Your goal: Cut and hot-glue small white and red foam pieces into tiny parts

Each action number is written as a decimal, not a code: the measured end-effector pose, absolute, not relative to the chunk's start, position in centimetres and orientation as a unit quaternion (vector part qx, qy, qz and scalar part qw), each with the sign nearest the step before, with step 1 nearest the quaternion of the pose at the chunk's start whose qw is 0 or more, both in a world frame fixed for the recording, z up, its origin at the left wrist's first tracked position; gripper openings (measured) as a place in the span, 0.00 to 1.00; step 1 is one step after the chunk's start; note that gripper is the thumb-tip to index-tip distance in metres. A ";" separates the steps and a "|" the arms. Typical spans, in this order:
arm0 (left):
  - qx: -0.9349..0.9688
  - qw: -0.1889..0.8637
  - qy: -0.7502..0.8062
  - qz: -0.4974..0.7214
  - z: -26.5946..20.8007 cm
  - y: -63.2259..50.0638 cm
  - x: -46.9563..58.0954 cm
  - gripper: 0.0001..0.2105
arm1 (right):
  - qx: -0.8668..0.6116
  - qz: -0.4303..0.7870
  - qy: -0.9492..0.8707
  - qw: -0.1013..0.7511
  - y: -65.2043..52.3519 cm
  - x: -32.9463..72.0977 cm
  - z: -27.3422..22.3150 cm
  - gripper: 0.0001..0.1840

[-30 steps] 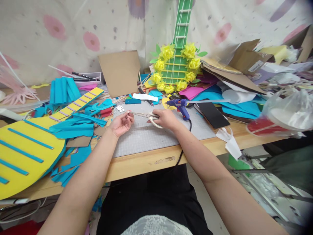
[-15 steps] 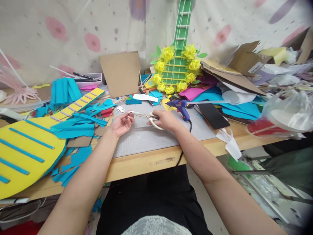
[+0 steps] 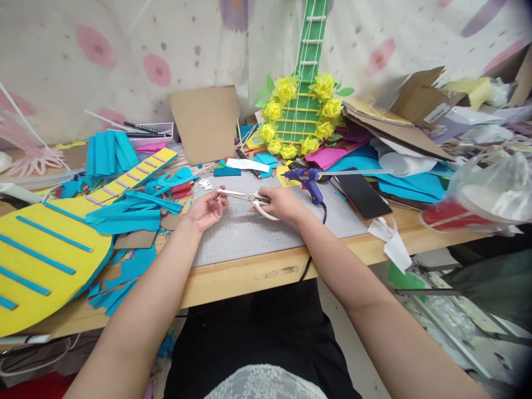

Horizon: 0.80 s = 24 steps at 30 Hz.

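Note:
My right hand is wrapped round the handles of pale scissors, whose blades point left. The blade tips reach the fingers of my left hand, which pinch a tiny white piece at the tips; its shape is mostly hidden. Just behind my left hand, several small white cut pieces lie in a little pile on the grey cutting mat. A white paper strip and a dark teal piece lie farther back. Right of the scissors a blue glue gun rests with a clear stick in it.
A yellow guitar shape with blue strips lies at left among blue paper scraps. A green guitar with yellow flowers leans at the back. A phone and a bagged red-and-white tub sit at right. A black cord hangs over the front edge.
Both hands and the scissors stay in nearly the same place. The blades look slightly more closed at my left fingertips, and the camera view has shifted a little.

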<state>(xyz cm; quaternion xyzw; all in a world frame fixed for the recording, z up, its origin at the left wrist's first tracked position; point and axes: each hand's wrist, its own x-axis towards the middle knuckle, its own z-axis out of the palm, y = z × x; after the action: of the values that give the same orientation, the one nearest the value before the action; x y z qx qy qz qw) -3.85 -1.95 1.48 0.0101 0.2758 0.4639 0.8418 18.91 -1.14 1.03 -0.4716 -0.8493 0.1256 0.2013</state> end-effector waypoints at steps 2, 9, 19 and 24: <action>0.020 0.841 0.279 0.463 1.5 -1.9 -3.8 0.13 | -0.473 0.127 -0.848 0.203 -1.1 18.9 1.0 0.17; 0.031 0.841 0.281 0.462 1.4 -1.9 -3.8 0.12 | -0.474 0.113 -0.849 0.204 -1.0 19.1 0.9 0.18; 0.022 0.845 0.280 0.455 1.4 -2.0 -3.8 0.11 | -0.469 0.071 -0.853 0.217 -0.9 19.2 0.8 0.18; 0.021 0.860 0.260 0.438 1.4 -2.0 -3.9 0.10 | -0.471 0.083 -0.850 0.223 -1.0 19.3 0.8 0.18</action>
<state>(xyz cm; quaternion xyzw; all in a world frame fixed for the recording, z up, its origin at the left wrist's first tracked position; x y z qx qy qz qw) -3.94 -2.04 1.36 0.0208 0.2599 0.4382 0.8602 19.30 -0.97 0.82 -0.4711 -0.8495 0.0830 0.2225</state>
